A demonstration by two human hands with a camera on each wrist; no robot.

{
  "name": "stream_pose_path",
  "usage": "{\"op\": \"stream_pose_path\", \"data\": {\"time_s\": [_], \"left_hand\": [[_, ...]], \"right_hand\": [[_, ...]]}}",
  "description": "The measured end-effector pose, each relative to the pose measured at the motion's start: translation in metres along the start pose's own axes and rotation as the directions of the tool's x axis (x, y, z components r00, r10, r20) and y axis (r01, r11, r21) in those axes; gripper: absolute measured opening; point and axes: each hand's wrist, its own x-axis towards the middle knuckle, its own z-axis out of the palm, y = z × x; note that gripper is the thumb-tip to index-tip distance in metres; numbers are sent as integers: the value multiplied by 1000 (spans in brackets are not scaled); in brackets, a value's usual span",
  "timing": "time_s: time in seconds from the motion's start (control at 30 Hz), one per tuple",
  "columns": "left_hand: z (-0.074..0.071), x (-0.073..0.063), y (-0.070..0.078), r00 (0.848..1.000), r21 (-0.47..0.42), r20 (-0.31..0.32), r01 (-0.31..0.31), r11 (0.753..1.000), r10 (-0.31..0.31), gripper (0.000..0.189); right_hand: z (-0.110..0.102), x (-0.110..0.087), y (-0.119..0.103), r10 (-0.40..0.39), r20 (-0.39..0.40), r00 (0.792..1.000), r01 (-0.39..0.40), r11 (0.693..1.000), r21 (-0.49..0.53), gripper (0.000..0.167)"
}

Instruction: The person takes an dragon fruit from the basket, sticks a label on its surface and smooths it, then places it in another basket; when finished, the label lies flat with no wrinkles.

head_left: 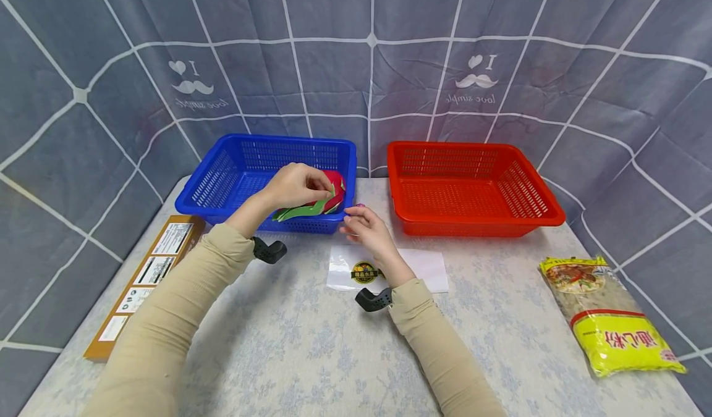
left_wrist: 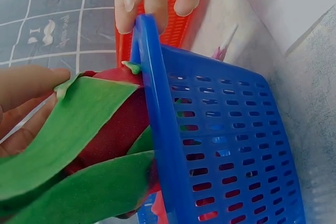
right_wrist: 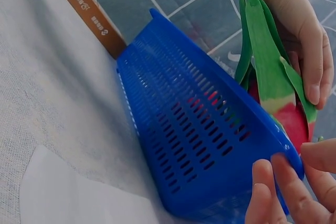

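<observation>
A red dragon fruit (head_left: 337, 183) with long green leaves lies at the right end of the blue basket (head_left: 208, 167). My left hand (head_left: 297, 183) is above it, and thumb and fingers pinch one of its green leaves (left_wrist: 79, 124). The fruit leans against the basket's rim in the left wrist view. At the basket's near right corner is my right hand (head_left: 367, 228), its fingers loosely bent and its fingertips (right_wrist: 286, 166) right at the rim. Beyond that corner, a small pink thing with a white stick (left_wrist: 220, 51) lies on the table.
A red basket (head_left: 456, 227) stands to the right. Beneath my right hand is a white sheet with a round black-and-gold logo (head_left: 364, 272). A long brown box (head_left: 146, 275) lies at left, and a yellow food packet (head_left: 612, 318) at right. Grey curtains (head_left: 334, 77) hang behind.
</observation>
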Motion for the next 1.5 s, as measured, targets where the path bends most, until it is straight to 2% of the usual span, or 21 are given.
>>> {"op": "stream_pose_path", "data": {"time_s": [0.23,0.43,0.53,1.0,1.17,1.27,1.4,1.5], "left_hand": [[1,-1,4,998,142,1,-65,988,66,13],[5,-2,8,994,295,17,-109,949,109,11],[7,-4,10,993,322,15,-118,939,120,11],[11,-8,5,990,273,-80,-90,958,116,11],[10,-9,7,990,270,-116,-43,962,76,12],[8,-11,8,988,232,-146,-10,973,45,13],[6,-13,7,977,149,-212,25,988,7,14],[3,-15,6,959,113,-284,43,993,-9,14]], "right_hand": [[-1,1,0,10,2,1000,-10,1000,-10,28],[-2,1,0,9,10,1000,-9,1000,-3,28],[-2,0,0,6,18,1000,-6,1000,2,29],[-3,-1,-3,25,25,999,-24,999,-24,31],[-3,-2,-4,30,30,999,-29,999,-28,31],[-4,-1,-4,38,30,999,-37,999,-26,31],[-4,-1,-3,38,36,999,-37,999,-24,31],[-4,-1,-3,29,40,999,-28,999,-23,32]]}}
